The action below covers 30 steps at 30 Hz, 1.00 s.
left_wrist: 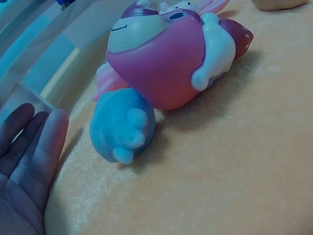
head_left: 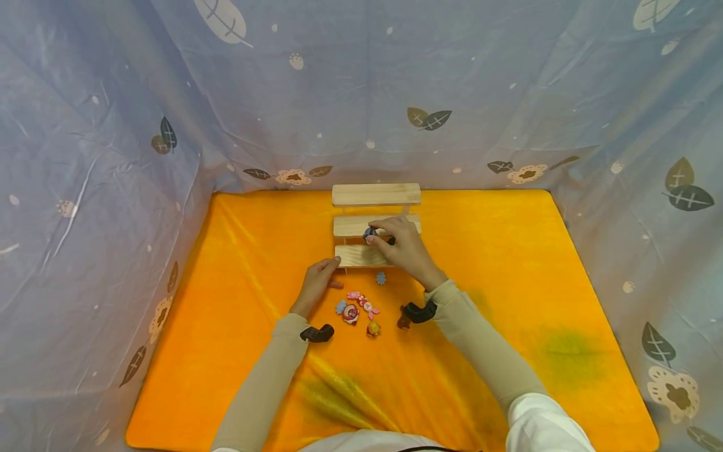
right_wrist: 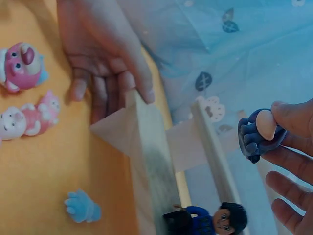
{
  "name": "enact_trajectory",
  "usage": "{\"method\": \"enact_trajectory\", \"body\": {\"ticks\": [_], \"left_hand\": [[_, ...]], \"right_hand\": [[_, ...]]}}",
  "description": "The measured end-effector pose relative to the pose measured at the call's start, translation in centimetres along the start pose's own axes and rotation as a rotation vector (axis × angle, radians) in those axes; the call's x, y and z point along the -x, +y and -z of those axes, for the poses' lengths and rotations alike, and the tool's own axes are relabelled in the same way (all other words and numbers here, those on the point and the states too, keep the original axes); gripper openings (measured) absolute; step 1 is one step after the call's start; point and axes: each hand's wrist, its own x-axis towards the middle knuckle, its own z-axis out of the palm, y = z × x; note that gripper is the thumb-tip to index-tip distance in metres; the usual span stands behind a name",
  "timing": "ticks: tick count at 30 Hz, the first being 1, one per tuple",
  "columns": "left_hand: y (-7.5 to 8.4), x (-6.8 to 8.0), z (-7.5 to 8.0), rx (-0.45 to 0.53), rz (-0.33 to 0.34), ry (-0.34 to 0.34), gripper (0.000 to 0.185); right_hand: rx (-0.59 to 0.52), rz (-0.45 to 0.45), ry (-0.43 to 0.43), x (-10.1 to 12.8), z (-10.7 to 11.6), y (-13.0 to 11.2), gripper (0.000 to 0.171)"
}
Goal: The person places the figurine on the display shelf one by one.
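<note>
My right hand [head_left: 408, 250] pinches a small dark blue figurine [right_wrist: 252, 136] with a pale oval part, above the tiered wooden rack [head_left: 377, 194]. Below it, on the rack, is a black-haired figurine [right_wrist: 230, 219] in blue, partly hidden by my hand in the head view. At the rack's front left corner, my left hand [head_left: 317, 284] touches the end of the lowest board [head_left: 356, 255] with extended fingers. Near that hand lie a pink-red strawberry bear figurine [left_wrist: 161, 58] and a light blue toy piece [left_wrist: 122, 122].
Pink figurines [head_left: 367, 306], a yellow figurine [head_left: 373, 328] and a brown one [head_left: 403, 321] lie on the orange cloth [head_left: 480, 376]. Another light blue piece [head_left: 381, 277] lies in front of the rack. A patterned grey-blue curtain [head_left: 361, 94] surrounds the table.
</note>
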Motion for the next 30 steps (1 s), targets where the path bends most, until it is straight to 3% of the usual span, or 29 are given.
{"method": "enact_trajectory", "body": {"ticks": [6,16,24,30], "left_hand": [[0.1,0.0,0.0,-0.003,-0.007,0.008,0.046],[0.0,-0.1,0.1,-0.004,-0.001,0.006,0.045],[-0.1,-0.1,0.0,0.008,-0.009,0.006,0.044],[-3.2,-2.3,-0.1,0.026,-0.035,0.045,0.055]], "right_hand": [[0.069,-0.007,-0.01,0.0,-0.7,0.4,0.038],[0.141,0.065,-0.01,0.2,-1.7,1.2,0.034],[0.193,0.045,-0.009,0.4,-2.1,1.5,0.033],[0.247,0.056,-0.031,0.5,-2.4,1.7,0.031]]}}
